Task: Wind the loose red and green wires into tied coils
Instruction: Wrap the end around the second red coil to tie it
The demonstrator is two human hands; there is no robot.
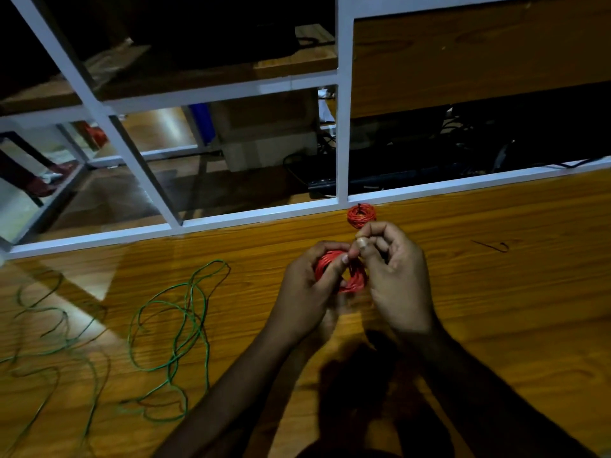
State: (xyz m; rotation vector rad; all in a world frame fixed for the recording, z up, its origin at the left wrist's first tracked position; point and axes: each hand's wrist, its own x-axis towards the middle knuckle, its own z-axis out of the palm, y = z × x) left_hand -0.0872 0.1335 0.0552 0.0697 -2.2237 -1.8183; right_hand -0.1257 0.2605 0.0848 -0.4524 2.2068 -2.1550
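- Red coil (pixel 344 276) held above table (pixel 496 309), gripped by left hand (pixel 307 292), thumb across its top.
- Right hand (pixel 393 276) fingers curled, pinching at the coil's upper edge.
- Second red coil (pixel 361 215) lies just behind, at table's far edge.
- Green wire (pixel 172 328) loose, left.

You are looking down at a wooden table (pixel 496 309) edged by a white frame (pixel 231 219). Loose green wire (pixel 172 328) is sprawling across its left part. A tied red coil (pixel 361 215) is lying near the frame, and a short dark tie (pixel 492 246) is resting well right
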